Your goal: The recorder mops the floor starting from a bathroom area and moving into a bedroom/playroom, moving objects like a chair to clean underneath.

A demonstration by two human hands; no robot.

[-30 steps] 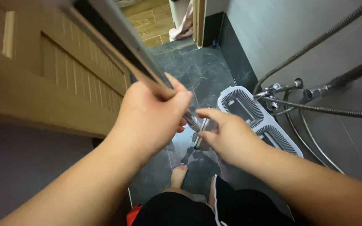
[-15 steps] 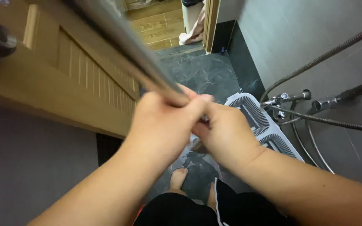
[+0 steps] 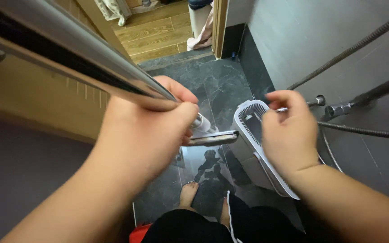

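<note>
The metal mop pole [image 3: 82, 58] slants from the upper left down over the dark marble floor [image 3: 217, 76], its flat head [image 3: 212, 138] hanging just above the tiles. The left hand [image 3: 145, 135] is wrapped tight round the pole. The right hand [image 3: 289, 135], fingers curled loosely and holding nothing, hovers at the wall tap [image 3: 314, 101] above the grey mop bucket [image 3: 253, 135].

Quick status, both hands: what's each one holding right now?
Left hand: closed around the metal mop handle.
Right hand: fingers curled at the tap over the white bucket; grip cannot be told.
</note>
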